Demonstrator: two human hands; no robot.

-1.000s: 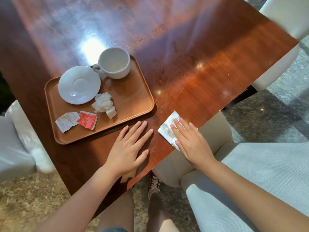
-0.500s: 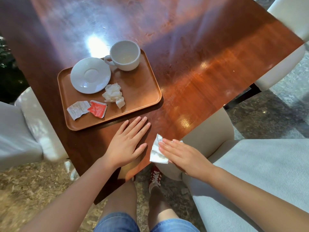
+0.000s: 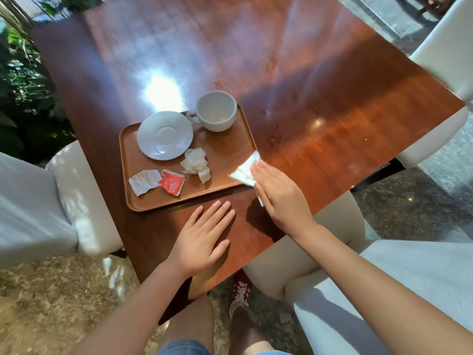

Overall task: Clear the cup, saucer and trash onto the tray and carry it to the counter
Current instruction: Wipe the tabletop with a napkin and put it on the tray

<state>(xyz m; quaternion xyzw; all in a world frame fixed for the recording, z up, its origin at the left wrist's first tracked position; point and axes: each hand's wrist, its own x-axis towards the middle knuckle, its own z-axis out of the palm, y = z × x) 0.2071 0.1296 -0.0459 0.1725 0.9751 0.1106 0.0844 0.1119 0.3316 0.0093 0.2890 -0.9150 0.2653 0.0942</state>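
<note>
Wooden table (image 3: pixel 320 80): left hand (image 3: pixel 202 237) flat, splayed; right hand (image 3: pixel 279 193) holds napkin (image 3: pixel 244 171); packet (image 3: pixel 172 181) print illegible.

right hand (image 3: pixel 280 198) holds a white napkin (image 3: pixel 246 170) over the tray's (image 3: pixel 153 203) near right corner; left hand (image 3: pixel 202 239) lies flat on the wooden table (image 3: pixel 320 103). cup (image 3: pixel 216 111), saucer (image 3: pixel 165 135), crumpled tissue (image 3: pixel 195 163) and torn packets (image 3: pixel 156 181) sit on the tray.

Wooden table (image 3: pixel 320 103) bearing brown tray (image 3: pixel 230 149)

You stood in what looked like a café: a polished wooden table (image 3: pixel 320 119) beneath your fingers, cream chairs (image 3: pixel 440 52) around it, plants (image 3: pixel 23 80) beyond, stone floor (image 3: pixel 422 201) below.
</note>
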